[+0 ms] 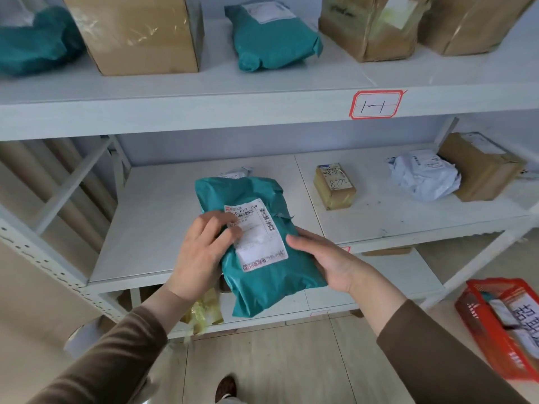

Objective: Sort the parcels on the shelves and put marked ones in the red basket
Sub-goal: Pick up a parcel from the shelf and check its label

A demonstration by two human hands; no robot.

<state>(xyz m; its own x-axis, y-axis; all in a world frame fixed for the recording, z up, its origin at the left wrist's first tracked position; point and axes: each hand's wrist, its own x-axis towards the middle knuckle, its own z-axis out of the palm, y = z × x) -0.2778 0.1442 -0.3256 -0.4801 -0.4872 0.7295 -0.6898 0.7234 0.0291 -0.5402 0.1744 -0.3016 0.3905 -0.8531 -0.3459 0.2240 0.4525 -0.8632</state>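
Just in front of the middle shelf [180,228], both hands held a teal parcel [262,275] clear of the board, its white shipping label [256,237] facing up. The left hand [201,252] lay over the parcel's left edge, its fingers curled onto the label's near corner, while the right hand [329,260] cupped the right edge from beneath, thumb lying along the side and the fingers hidden under the bag. Behind the parcel a small white bag [237,172] peeked out on the same shelf; further right stood a small taped box [335,186], a crumpled white parcel [424,177] and a brown carton [481,167] touching it. On the upper shelf [204,91] sat two teal bags and three brown cartons, and a red-bordered tag [376,104] marked the shelf's front edge. At the lower right, on the tiled floor [277,365], stood the red basket [481,325] with labelled parcels already inside, well apart from the held parcel.
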